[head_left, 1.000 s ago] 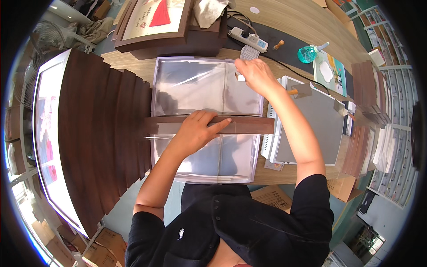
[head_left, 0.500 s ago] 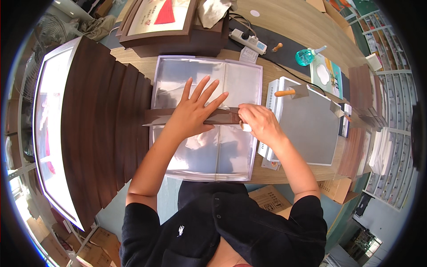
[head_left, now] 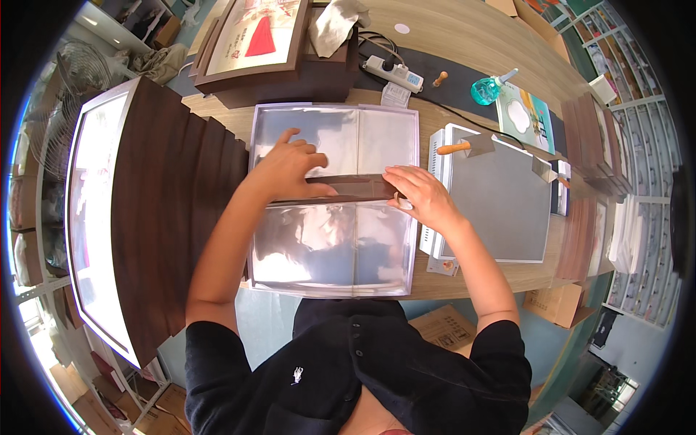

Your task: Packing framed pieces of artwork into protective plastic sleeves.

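Observation:
A narrow dark brown wooden bar (head_left: 355,188), like the side of a picture frame, crosses the middle of a clear film-covered panel (head_left: 384,250) with a pale lilac rim. My left hand (head_left: 288,168) straddles the bar's left part. Its thumb lies along the bar, while the other fingers are partly bent and apart on the far side. At the bar's right end, my right hand (head_left: 426,196) is closed, fingertips resting over the bar. A small white piece (head_left: 404,204) shows under its fingers; its kind is unclear.
Dark brown frames (head_left: 163,210) stand stacked on the left. Another framed picture with a red tassel (head_left: 261,38) lies behind. On the right are a grey-topped flat device (head_left: 500,199), a wooden-handled scraper (head_left: 455,148), a teal bottle (head_left: 486,90) and a power strip (head_left: 393,72).
My left hand has slid left along the bar, and its spread fingers have bent. My right hand stays at the bar's right end, with its fingers lying flatter over it.

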Tool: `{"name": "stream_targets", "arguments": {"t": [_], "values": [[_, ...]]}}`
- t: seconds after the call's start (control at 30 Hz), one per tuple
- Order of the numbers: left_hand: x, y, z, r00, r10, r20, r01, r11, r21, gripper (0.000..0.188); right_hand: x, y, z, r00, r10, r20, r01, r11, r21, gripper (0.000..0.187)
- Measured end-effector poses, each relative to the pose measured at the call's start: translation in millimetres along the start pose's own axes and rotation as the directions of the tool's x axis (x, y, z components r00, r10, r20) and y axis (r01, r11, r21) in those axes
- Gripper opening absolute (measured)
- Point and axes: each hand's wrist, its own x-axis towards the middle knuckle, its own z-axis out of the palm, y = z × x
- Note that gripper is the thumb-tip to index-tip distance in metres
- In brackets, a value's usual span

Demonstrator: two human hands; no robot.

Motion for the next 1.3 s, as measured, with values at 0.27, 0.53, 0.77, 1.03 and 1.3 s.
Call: {"name": "stream_targets", "arguments": {"t": [0.27,0.53,0.77,1.03,1.3], "values": [[-46.8,-16.8,-18.7,0.972,-0.235,-0.022,0.236,0.971,0.044,0.011,0.2,3.6,-5.6,0.999,0.009,0.031,-0.009,1.000,0.008,0.044],[-90.4,-13.4,-5.1,0.917,-0.334,-0.219,0.396,0.836,0.380,0.006,1.0,4.8,-6.1,0.999,0.015,0.051,-0.017,0.999,0.043,0.046],[-118.7,10.0,12.2,0.849,-0.375,-0.371,0.519,0.720,0.460,0.023,-3.0,-0.6,-3.4,0.999,0.006,0.040,-0.004,0.999,-0.046,0.043],[-71.6,51.4,45.1,0.938,-0.236,-0.254,0.292,0.933,0.212,0.048,-9.3,-4.1,4.2,0.999,-0.015,-0.031,0.012,0.995,-0.100,0.045],[-57.7,54.3,62.6,0.923,-0.115,-0.368,0.198,0.961,0.196,0.042,-7.4,-12.0,15.8,0.989,-0.024,-0.146,0.000,0.987,-0.163,0.040]]}}
